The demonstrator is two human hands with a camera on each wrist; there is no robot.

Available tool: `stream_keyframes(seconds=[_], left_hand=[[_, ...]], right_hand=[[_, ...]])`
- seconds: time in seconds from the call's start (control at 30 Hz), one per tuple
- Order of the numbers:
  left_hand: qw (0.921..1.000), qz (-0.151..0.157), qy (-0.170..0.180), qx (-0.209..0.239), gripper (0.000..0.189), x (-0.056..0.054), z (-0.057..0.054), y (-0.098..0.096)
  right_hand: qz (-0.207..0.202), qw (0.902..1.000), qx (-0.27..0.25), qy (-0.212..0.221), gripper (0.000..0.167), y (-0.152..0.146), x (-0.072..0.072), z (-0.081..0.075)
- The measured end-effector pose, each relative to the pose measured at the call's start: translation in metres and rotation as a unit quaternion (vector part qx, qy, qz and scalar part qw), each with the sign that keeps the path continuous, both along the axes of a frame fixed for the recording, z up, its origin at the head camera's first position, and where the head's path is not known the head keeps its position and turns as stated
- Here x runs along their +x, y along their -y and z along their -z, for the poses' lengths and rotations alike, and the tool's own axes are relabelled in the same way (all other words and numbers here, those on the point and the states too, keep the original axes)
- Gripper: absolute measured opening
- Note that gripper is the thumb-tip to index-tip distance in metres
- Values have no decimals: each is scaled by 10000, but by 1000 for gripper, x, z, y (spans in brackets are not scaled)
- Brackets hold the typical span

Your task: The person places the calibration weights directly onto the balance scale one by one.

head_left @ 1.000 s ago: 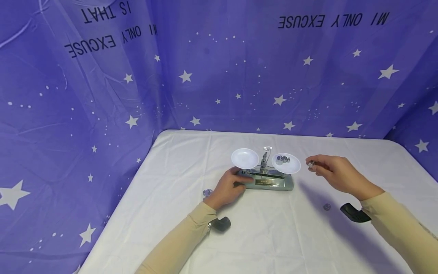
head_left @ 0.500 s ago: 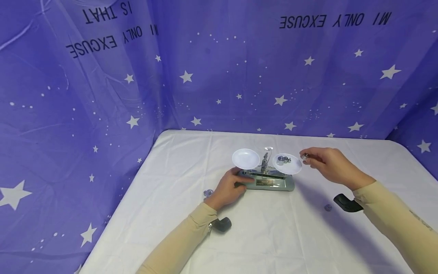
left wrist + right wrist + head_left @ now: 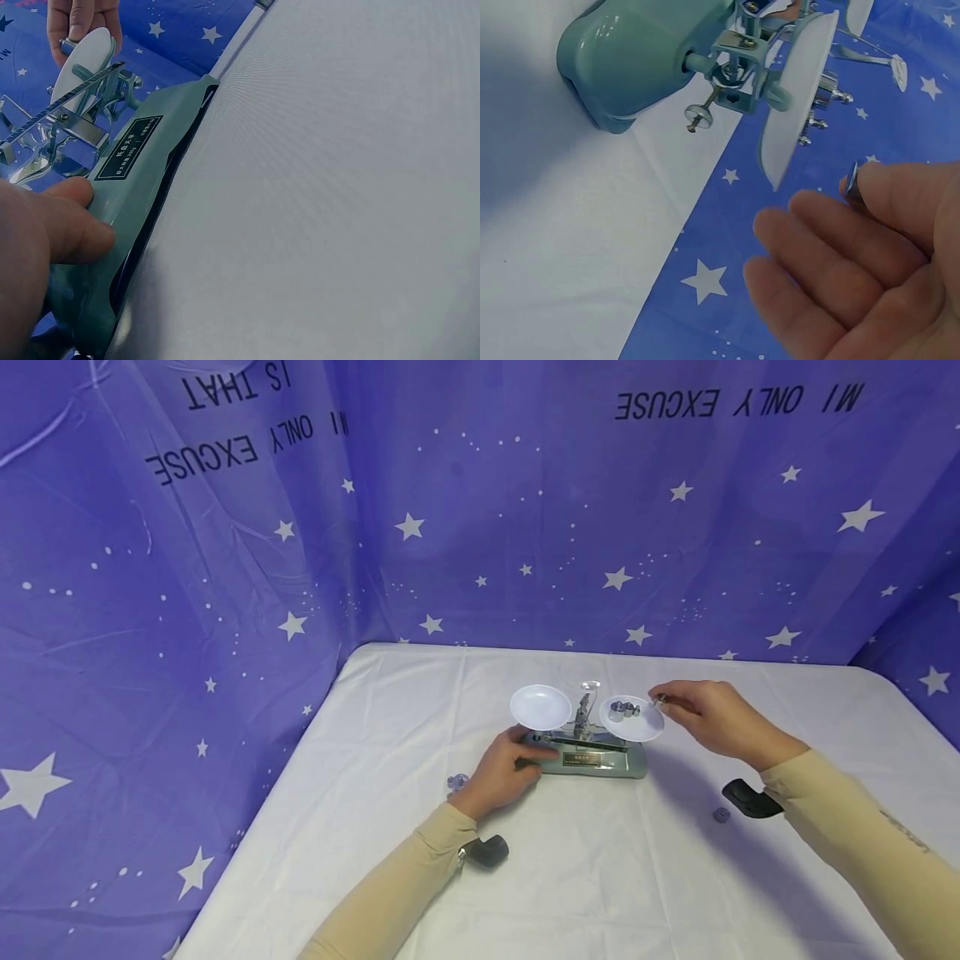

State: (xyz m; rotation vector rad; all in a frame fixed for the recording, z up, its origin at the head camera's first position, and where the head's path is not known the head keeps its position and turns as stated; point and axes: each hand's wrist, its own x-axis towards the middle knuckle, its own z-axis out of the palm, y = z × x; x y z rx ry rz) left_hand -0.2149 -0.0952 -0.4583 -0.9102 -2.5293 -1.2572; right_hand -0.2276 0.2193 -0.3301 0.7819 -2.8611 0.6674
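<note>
A grey-green balance scale (image 3: 611, 766) stands on the white table. My left hand (image 3: 501, 774) grips the left end of its base; in the left wrist view a thumb and finger lie on the base beside the label (image 3: 129, 148). The left pan (image 3: 540, 707) holds nothing. On the right pan (image 3: 647, 727) several shiny metal weights (image 3: 622, 710) stand close together. My right hand (image 3: 716, 718) pinches another metal weight (image 3: 661, 699) at that pan's right rim. In the right wrist view this weight (image 3: 853, 186) is mostly hidden by the thumb, and the other fingers are loosely bent.
One small metal weight (image 3: 722, 815) lies on the table below the right hand. Several small shiny pieces (image 3: 457, 782) lie left of the left wrist. A purple star-patterned cloth (image 3: 480, 527) rises behind the table. Black mounts (image 3: 752, 799) hang from both wrists.
My right hand has moved left with the pinched weight, from beside the right pan to its rim. The left hand has stayed on the balance scale's base.
</note>
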Motion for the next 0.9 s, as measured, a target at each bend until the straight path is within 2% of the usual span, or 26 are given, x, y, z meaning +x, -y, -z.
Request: stream_keyframes(seconds=[0.27, 0.4, 0.53, 0.9], left_hand=[[10000, 56, 52, 7, 33, 0, -1, 0], [9999, 66, 78, 17, 33, 0, 0, 0], [10000, 47, 64, 20, 33, 0, -1, 0], [9999, -16, 131, 43, 34, 0, -1, 0]], right_hand=[[-166, 9994, 52, -288, 29, 2, -2, 8], [-211, 9996, 13, -189, 29, 3, -4, 9], [-147, 9996, 220, -136, 30, 4, -6, 11], [-81, 9982, 515, -300, 27, 9, -8, 16]])
